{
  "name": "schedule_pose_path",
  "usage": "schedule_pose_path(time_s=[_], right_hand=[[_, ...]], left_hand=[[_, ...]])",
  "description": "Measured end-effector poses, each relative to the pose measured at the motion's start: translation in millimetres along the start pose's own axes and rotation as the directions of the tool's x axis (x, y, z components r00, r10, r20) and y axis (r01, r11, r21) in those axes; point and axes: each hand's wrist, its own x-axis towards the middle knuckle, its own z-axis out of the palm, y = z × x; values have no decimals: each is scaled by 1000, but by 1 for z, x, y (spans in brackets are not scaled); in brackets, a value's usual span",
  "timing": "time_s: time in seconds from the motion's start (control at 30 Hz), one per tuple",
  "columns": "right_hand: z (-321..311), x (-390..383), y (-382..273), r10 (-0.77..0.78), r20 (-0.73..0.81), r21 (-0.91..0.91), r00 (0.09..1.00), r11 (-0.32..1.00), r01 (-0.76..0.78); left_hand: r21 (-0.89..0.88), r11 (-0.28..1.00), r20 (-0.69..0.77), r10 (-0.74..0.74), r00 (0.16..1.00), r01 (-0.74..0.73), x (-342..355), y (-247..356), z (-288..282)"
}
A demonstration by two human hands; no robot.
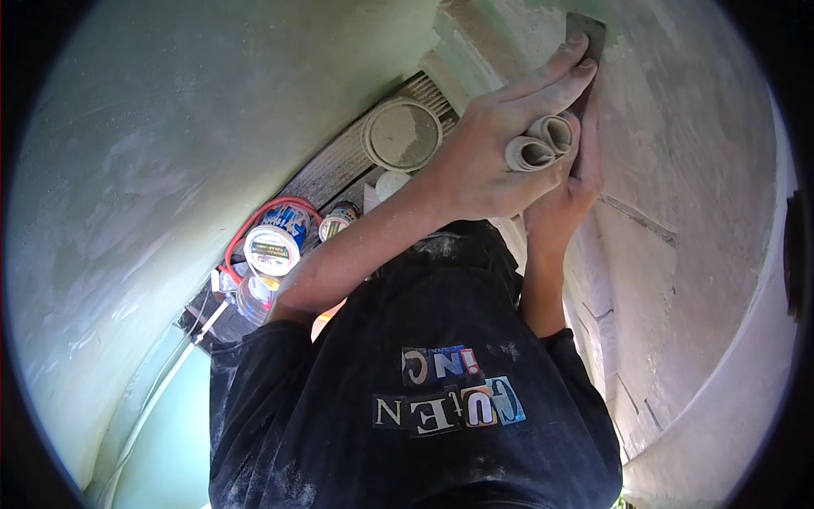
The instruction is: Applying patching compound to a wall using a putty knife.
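Up at the right-hand wall, my left hand (500,157) reaches across with its fingers stretched along a dark flat strip (587,36) against the surface. A pale, dusty sheet (536,153), curled into two rolls, is gripped in the same hand and looks like sandpaper. I cannot tell whether strip and sheet are one piece. My right hand (577,191) is close beside the left, its fingers running up along the strip's other side and partly hidden. Pale dust coats both hands.
A round, dusty pail (403,134) stands on ridged boards (331,161) at left. Nearer are a small can (339,219), a white-lidded tub (271,251), and a red hose (233,242). Walls rise on both sides; the right wall (704,170) has a groove.
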Motion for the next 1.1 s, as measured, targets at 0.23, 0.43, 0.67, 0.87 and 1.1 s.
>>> schedule_pose_path(time_s=[0.23, 0.43, 0.67, 0.87, 1.1], right_hand=[[1, -2, 0, 27, -16, 120, 1000, 992, -25], [-12, 1, -3, 405, 177, 232, 897, 868, -438], [-36, -60, 29, 216, 356, 104, 909, 958, -268], [-64, -105, 36, 147, 406, 125, 902, 969, -215], [-92, -153, 21, -149, 428, 175, 892, 981, 80]], left_hand=[[-23, 1000, 17, 3, 1000, -3, -2, -10, -2], [-142, 986, -181, -117, 977, 92, -14, 2, -16], [-519, 738, -306, -632, 712, 432, -117, -3, -5], [-290, 892, -216, -414, 884, 347, -137, 21, 34], [-643, 646, 58, -494, 867, 411, -163, 51, 86]])
